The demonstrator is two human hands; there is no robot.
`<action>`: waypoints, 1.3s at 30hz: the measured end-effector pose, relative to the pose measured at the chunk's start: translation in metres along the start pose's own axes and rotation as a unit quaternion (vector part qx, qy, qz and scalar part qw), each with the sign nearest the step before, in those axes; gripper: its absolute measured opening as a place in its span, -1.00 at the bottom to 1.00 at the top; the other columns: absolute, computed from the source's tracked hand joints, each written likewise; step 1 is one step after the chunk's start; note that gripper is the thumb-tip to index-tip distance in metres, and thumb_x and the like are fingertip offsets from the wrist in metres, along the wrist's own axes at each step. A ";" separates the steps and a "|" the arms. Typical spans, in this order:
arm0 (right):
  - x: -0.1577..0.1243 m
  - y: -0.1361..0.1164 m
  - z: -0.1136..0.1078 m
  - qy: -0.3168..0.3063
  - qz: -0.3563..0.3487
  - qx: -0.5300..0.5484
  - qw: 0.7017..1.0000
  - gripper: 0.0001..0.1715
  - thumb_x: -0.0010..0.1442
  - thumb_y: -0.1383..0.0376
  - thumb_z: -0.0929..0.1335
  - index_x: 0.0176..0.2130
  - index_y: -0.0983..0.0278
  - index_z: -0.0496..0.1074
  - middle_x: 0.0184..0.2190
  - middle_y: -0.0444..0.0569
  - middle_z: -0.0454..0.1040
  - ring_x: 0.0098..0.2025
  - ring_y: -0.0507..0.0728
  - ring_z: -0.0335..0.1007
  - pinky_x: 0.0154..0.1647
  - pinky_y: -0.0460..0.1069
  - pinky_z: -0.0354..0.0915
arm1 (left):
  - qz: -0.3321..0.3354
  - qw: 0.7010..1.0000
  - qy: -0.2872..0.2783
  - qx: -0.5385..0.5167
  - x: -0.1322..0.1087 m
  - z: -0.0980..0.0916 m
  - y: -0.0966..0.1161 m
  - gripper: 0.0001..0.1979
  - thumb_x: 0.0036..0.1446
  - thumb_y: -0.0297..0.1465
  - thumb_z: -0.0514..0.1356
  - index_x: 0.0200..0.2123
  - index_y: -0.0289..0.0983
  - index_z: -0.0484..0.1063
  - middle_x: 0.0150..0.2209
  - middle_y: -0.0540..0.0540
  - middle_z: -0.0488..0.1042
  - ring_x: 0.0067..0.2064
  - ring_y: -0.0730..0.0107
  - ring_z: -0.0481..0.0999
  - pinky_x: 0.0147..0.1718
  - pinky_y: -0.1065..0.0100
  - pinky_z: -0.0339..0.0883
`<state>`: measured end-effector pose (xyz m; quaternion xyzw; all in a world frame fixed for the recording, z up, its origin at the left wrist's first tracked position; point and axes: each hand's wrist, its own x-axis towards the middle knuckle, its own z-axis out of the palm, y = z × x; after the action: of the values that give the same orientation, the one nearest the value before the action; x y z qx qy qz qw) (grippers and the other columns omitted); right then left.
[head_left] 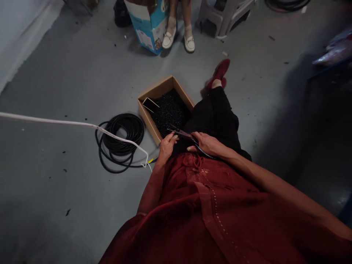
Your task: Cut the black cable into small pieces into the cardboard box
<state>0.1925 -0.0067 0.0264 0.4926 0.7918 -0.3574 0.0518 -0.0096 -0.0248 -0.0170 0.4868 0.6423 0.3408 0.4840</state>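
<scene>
My right hand (208, 144) is closed around the handles of a pair of scissors (183, 134), whose blades point left over the box edge. Close to the blades, the fingers of my left hand (166, 146) are pinched together. A black tube runs from a coil (121, 134) on the floor and passes behind my left forearm towards this hand; its end at the fingertips is hardly visible. Just beyond both hands sits a cardboard box (154, 129) holding many small black pieces (172, 112). A dark flat object with a light rim (150, 105) leans in its left corner.
A white cord (68, 121) crosses from the left to near my left forearm, with a yellow bit (150, 160) at its bend. Ahead are a blue-and-white carton (145, 27), another person's feet in white shoes (189, 44) and a grey plastic stool (220, 20).
</scene>
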 end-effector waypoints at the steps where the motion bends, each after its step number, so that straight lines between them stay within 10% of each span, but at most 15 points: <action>1: 0.000 0.001 0.000 -0.005 -0.003 0.005 1.000 -0.25 0.05 -0.20 0.18 0.02 0.25 0.18 -0.14 0.14 0.36 -0.12 0.24 0.31 -0.23 0.00 0.18 | -0.002 1.000 -0.005 0.003 0.000 -0.001 0.000 -0.62 0.10 -0.26 0.08 -0.08 -0.36 0.41 -0.36 -0.09 0.50 -0.42 0.50 0.39 -0.29 0.42 0.29; 39: 0.005 -0.003 -0.004 -0.031 -0.036 0.050 0.998 -0.19 0.02 -0.19 0.25 0.07 0.27 0.16 -0.13 0.14 0.35 -0.13 0.23 0.31 -0.21 0.01 0.18 | -0.006 0.999 -0.033 0.020 -0.005 -0.010 0.002 -0.64 0.11 -0.21 0.06 -0.17 -0.34 0.44 -0.41 -0.06 0.48 -0.45 0.53 0.35 -0.36 0.46 0.24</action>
<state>0.1883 -0.0016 0.0290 0.4548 0.7879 -0.4135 0.0387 -0.0183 -0.0286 -0.0106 0.5034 0.6357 0.3086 0.4973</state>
